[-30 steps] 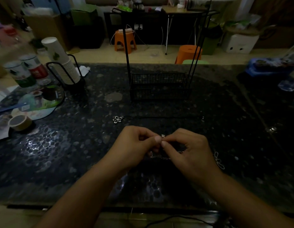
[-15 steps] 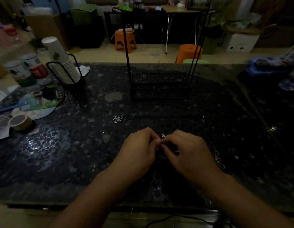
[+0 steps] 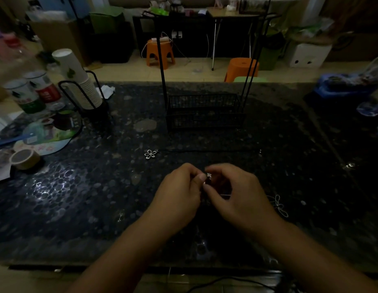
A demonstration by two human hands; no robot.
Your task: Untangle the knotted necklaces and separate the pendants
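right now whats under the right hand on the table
A silver flower-shaped pendant pokes out at the right hand's outer edge on the dark stone table. A small silver piece shows between both hands' fingertips. The cords and any knot beneath the palm are covered.

**Bare hands and forearms, dim light**

Two bare forearms in view, entering from the bottom edge, both uncovered as far as the frame shows; no sleeve or cuff visible on either. Bare left hand [image 3: 179,197] with short, pale fingernails, one nail catching light at a fingertip. Bare right hand [image 3: 238,195] broad across the back, knuckles rounded and softly shadowed. Wrists plain on both sides. Finer detail such as creases and marks lost in the low light and slight blur.
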